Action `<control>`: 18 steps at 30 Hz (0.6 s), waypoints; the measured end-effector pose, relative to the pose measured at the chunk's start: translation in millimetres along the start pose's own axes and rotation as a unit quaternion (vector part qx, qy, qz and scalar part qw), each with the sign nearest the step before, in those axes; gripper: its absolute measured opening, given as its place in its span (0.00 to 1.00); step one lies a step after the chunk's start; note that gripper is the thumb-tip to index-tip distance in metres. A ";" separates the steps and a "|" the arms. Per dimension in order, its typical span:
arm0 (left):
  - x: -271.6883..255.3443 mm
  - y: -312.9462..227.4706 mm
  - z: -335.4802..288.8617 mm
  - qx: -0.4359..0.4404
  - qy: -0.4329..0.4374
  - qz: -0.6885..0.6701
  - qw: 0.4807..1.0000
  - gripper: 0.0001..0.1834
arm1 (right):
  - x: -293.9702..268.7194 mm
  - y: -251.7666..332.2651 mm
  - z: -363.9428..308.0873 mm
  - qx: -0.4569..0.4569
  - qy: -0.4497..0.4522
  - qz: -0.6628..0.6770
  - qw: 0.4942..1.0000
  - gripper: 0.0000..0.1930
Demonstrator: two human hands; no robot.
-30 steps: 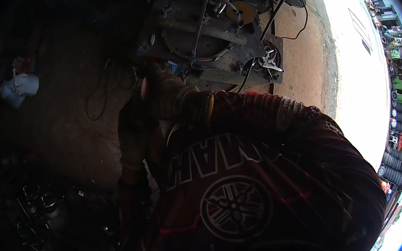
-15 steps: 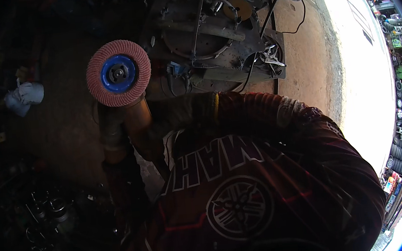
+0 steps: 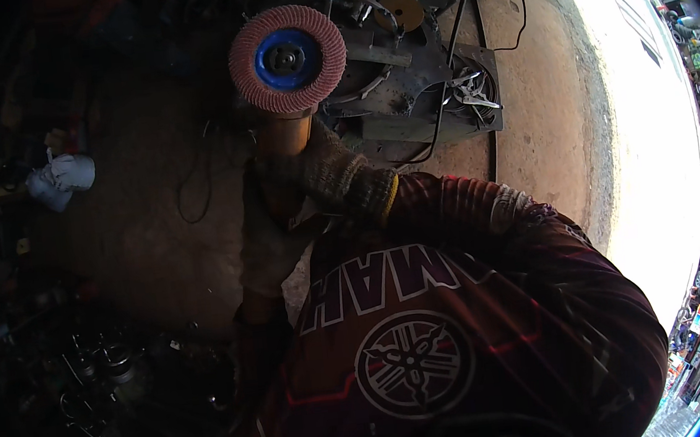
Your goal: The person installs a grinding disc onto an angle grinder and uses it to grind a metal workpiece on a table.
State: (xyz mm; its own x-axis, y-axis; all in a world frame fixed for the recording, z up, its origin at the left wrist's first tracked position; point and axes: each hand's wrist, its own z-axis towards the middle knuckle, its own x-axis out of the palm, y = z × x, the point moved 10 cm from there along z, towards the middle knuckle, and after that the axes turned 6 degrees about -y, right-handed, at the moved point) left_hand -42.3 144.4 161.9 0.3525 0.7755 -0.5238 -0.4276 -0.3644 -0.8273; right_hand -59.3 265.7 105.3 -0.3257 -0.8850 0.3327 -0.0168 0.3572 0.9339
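Note:
An angle grinder (image 3: 283, 136) with an orange-yellow body is held up in front of me. Its pinkish-red flap disc (image 3: 248, 75), with a blue hub, faces up toward my head. My right hand (image 3: 330, 166), in a knit glove with a yellow cuff edge, wraps around the grinder's body behind the disc. My left hand (image 3: 265, 227), also gloved, grips the body lower down, in deep shadow. Its fingers are partly hidden by the dark.
A dark metal table (image 3: 434, 126) stands ahead, with hoses, cables and a tan round disc (image 3: 399, 13) on it. Silver locking pliers (image 3: 471, 89) lie at its right edge. Dark metal parts (image 3: 115, 363) clutter the lower left. A whitish bundle (image 3: 61, 177) sits far left.
The grinder and both hands have moved to the right and farther up in view. The flap disc now overlaps the table's left part. Both hands keep their grip.

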 end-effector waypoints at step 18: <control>7.3 -61.6 -17.2 -0.038 -0.126 -0.373 0.918 0.33 | -44.0 69.2 -147.7 0.167 0.460 -0.115 0.864 0.38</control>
State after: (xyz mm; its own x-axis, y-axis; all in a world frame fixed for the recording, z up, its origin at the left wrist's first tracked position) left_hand 1.0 163.7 205.5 0.3164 0.9150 0.2504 -0.0823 0.2894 -0.9537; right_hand 93.5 285.2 174.8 0.6103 -0.7517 0.2501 -0.3035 0.0698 0.9503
